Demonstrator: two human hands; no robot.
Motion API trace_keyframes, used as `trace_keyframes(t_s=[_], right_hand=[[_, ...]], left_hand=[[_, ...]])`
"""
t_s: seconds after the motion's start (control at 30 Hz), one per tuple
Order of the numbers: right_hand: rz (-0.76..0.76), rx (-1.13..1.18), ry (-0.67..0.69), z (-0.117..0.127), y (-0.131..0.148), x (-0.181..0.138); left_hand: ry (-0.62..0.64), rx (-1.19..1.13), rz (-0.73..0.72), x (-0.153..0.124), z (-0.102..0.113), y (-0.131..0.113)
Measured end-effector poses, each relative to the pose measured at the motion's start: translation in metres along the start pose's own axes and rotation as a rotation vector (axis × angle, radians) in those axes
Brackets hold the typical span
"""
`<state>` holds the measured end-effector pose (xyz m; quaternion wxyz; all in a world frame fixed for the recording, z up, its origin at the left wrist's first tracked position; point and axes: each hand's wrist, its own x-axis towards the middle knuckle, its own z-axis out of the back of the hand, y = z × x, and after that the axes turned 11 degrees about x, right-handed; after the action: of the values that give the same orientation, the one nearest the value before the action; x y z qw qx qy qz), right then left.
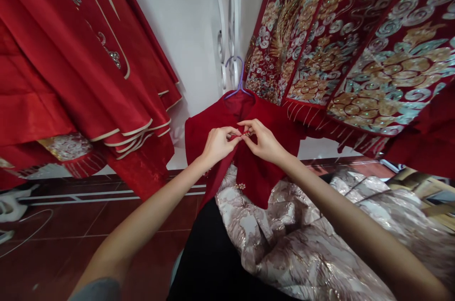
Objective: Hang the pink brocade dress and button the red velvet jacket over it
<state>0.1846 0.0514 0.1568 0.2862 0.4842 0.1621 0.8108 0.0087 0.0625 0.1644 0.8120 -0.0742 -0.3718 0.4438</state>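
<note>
A short red jacket (275, 118) with an open collar hangs on a purple hanger (241, 80) in front of me. Both my hands meet at its front opening, just below the neck. My left hand (221, 143) is closed in a pinch on the jacket's left front edge. Fingertips of my right hand (262, 141) pinch a small beaded fastener (246, 133) on the other edge; its exact shape is partly covered by the fingers. Lower on the same front, another beaded fastener (241, 186) shows uncovered. Below it the two front panels hang apart.
Red garments with pale piping (117, 102) hang at the left. At the right hang embroidered red panels (355, 45) with fringes. Shiny patterned fabric (284, 249) is heaped below the jacket, beside black cloth (216, 253). A white scrolled metal rack (227, 21) stands behind.
</note>
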Motion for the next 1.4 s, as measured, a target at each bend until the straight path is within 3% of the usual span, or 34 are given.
trace_keyframes(t_s=[0.3,0.53,0.73,0.87,1.0,1.1,1.23,1.4], right_hand=[[0.029,-0.001,0.045,0.001,-0.004,0.006],[-0.045,0.117,-0.162,-0.014,0.002,-0.01],[-0.008,0.13,-0.227,-0.04,-0.002,-0.04],[-0.237,0.307,-0.317,-0.036,-0.007,-0.051],[-0.513,0.742,-0.335,-0.015,-0.003,-0.055],[-0.585,0.88,-0.344,-0.005,0.001,-0.055],[-0.476,0.686,-0.346,-0.008,0.007,-0.057],[-0.394,0.361,-0.137,-0.027,0.023,-0.07]], left_hand=[[-0.037,0.121,-0.111,0.003,-0.001,-0.006],[-0.012,-0.361,0.165,-0.009,-0.017,-0.006],[0.011,-0.69,0.215,-0.026,-0.021,0.009],[0.024,-0.808,0.287,-0.035,-0.017,0.013],[0.211,-1.033,0.447,-0.046,-0.024,0.014],[0.321,-1.117,0.481,-0.053,-0.031,0.01],[0.337,-1.235,0.545,-0.062,-0.033,0.002],[0.175,-1.378,0.734,-0.074,-0.037,-0.001]])
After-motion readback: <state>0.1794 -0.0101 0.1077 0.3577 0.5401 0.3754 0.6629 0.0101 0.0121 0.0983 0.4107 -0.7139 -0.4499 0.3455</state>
